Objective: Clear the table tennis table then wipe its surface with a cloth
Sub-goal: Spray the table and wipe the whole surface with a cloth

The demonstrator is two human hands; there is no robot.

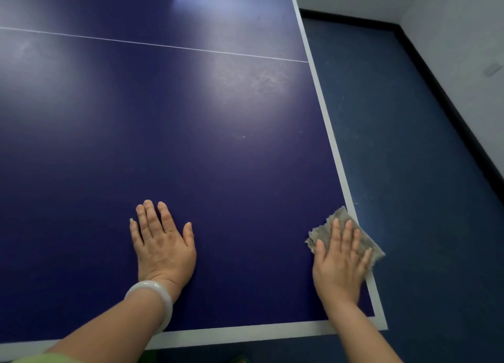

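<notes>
No words, labels, brands or numbers can be read anywhere in the frame. The only markings are plain white lines on the blue table (191,131), along its edges and across the upper part.

Right hand (341,261) flat on grey cloth (339,221) at table (191,144) corner, left hand (163,242) flat alongside.

The blue table tennis table (191,144) lies bare from the near white border to the thin centre line and past it. Only two things sit on it: the left hand (163,242) flat near the near edge, and the right hand (341,261) pressing a grey cloth (338,221) at the right sideline. Right of the table, open floor (409,171) runs to the wall (463,21).
</notes>
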